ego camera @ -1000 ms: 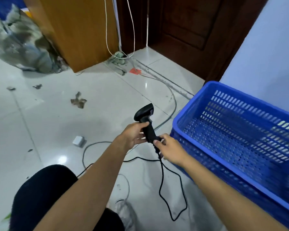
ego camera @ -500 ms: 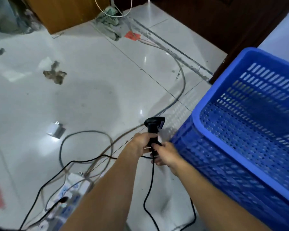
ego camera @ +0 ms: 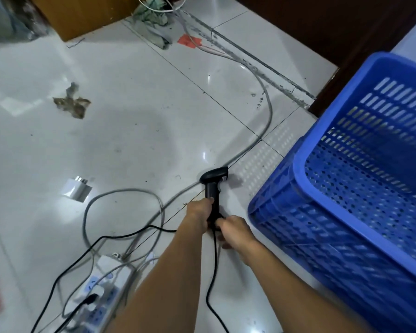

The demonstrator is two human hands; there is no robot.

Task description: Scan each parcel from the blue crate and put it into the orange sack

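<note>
A black handheld barcode scanner [ego camera: 214, 181] is low over the white tiled floor, its head pointing away from me. My left hand [ego camera: 198, 213] grips its handle. My right hand [ego camera: 234, 230] holds the base of the handle where the black cable [ego camera: 213, 272] leaves it. The blue perforated crate [ego camera: 305, 164] stands just right of my hands; the part of its inside that shows holds no parcel. No orange sack is in view.
A white power strip [ego camera: 99, 292] with plugs lies at the lower left, with grey and black cables looped around it. A small white adapter [ego camera: 76, 191] and a scrap of debris [ego camera: 72, 104] lie on the floor. Wooden furniture and a dark door are at the top.
Both hands have lowered the scanner from mid-air down close to the floor beside the crate. My view has tilted downward, bringing the power strip into sight.
</note>
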